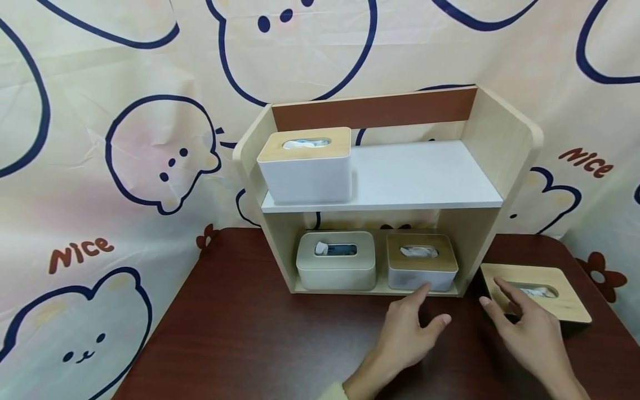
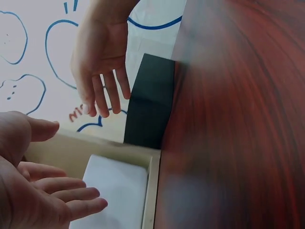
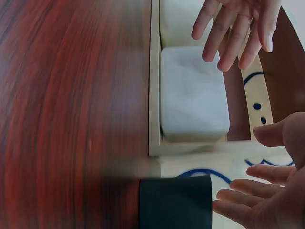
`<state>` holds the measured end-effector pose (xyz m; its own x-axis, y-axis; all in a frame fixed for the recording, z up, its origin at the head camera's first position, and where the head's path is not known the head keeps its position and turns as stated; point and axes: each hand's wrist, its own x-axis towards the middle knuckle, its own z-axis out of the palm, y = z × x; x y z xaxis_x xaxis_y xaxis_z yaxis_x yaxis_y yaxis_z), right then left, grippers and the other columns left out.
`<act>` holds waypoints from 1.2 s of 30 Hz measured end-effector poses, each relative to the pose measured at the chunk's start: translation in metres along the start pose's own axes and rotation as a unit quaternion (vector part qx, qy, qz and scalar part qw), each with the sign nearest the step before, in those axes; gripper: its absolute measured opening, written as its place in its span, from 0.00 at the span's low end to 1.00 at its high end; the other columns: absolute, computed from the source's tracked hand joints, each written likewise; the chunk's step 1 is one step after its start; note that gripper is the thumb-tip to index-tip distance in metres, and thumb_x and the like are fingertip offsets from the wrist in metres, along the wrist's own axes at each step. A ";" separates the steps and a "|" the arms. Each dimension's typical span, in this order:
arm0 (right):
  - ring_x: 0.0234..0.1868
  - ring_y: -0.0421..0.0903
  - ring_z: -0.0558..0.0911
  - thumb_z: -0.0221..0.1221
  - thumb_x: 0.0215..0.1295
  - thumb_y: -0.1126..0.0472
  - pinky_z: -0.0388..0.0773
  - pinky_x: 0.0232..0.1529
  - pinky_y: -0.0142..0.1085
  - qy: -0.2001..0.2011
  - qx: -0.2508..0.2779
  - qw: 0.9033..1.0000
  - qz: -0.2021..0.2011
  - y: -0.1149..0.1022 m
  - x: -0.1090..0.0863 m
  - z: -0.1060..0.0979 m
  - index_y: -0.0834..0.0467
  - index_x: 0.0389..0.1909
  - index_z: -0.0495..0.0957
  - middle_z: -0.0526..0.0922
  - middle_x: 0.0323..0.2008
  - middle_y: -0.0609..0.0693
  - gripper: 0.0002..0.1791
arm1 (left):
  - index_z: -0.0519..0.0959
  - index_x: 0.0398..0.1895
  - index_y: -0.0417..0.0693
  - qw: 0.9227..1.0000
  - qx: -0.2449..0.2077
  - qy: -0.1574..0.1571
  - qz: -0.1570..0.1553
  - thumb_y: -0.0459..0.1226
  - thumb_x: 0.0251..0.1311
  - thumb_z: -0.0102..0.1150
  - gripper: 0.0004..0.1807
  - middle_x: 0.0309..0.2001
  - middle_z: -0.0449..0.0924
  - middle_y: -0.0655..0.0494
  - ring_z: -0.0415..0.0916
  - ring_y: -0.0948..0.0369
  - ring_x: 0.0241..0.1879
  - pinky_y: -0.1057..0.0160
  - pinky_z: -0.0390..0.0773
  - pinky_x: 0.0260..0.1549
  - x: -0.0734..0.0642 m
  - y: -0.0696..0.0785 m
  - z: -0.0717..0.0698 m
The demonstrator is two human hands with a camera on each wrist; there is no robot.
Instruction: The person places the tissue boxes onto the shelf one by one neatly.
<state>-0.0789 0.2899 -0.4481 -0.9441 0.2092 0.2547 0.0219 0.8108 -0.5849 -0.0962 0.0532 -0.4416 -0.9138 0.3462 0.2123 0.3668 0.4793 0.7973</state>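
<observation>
My left hand point(image 1: 406, 336) is held over the table in front of the shelf, fingers extended and nothing in its grasp. Its fingertips come near the small tissue box point(image 1: 422, 278) with a white body and wooden lid, on the lower shelf. To the right, my right hand point(image 1: 535, 333) hovers with spread fingers by a black tissue box point(image 1: 567, 289) with a pale wooden lid, overlapping it in the head view. That box stands on the table beside the shelf; its dark side point(image 2: 150, 102) shows in the left wrist view. Both palms are bare in the wrist views.
A two-tier shelf point(image 1: 382, 206) stands at the back of the dark red-brown table point(image 1: 240, 333). On its upper tier sits a white tissue box point(image 1: 312, 178) with a wooden lid. A cream tissue box point(image 1: 336, 272) occupies the lower left. A cartoon-printed curtain point(image 1: 165, 66) hangs behind.
</observation>
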 end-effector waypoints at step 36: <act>0.73 0.85 0.60 0.60 0.77 0.38 0.71 0.67 0.73 -0.094 0.015 0.963 0.252 0.111 0.010 -0.039 0.75 0.81 0.23 0.35 0.79 0.83 0.66 | 0.55 0.87 0.50 0.989 -0.034 -0.114 -0.091 0.59 0.67 0.69 0.53 0.83 0.61 0.56 0.67 0.60 0.78 0.62 0.76 0.71 0.028 0.026 0.093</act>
<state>-0.0732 0.4032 -0.4806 -0.8586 0.4674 -0.2104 0.4869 0.6152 -0.6200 -0.0963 0.1498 -0.4675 -0.8978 0.4357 -0.0636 0.1810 0.4969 0.8487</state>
